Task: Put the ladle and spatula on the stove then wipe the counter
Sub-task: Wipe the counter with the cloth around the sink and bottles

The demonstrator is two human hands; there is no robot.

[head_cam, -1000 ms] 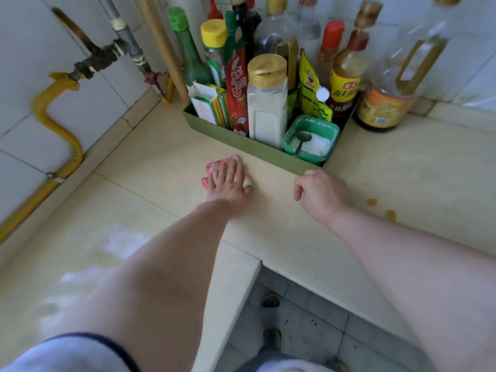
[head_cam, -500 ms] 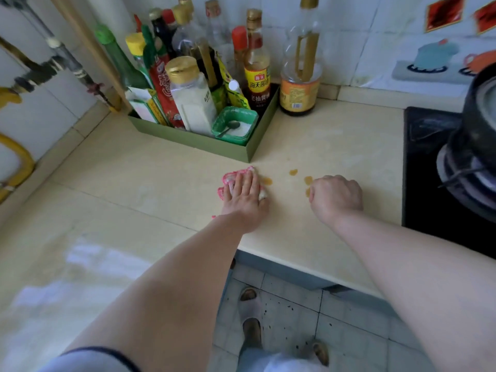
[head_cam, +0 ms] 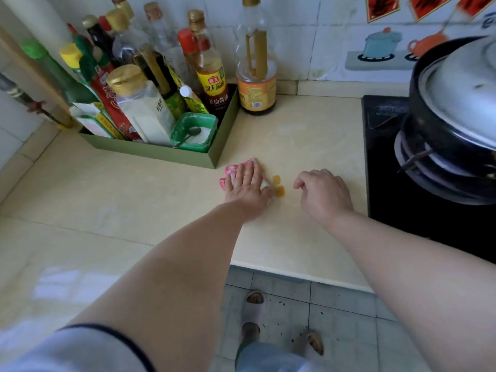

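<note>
My left hand (head_cam: 248, 187) lies flat on a pink and white cloth (head_cam: 231, 170), pressing it onto the beige counter (head_cam: 134, 189). Two brown sauce drops (head_cam: 278, 186) sit on the counter just right of the cloth's edge. My right hand (head_cam: 323, 194) rests on the counter a little right of the drops, its fingers curled loosely with nothing in them. The black stove (head_cam: 386, 162) is at the right, bearing a dark pot with a metal lid (head_cam: 461, 84). No ladle or spatula is in view.
A green box (head_cam: 171, 154) full of sauce bottles and a small green salt tub (head_cam: 193, 131) stands just behind my left hand. A tall bottle (head_cam: 256, 73) stands beside it by the tiled wall. The counter's front edge is close below my forearms.
My left hand has slid the cloth rightward along the counter, past the green box, up to the brown drops. My right hand moved right with it and the view turned toward the stove.
</note>
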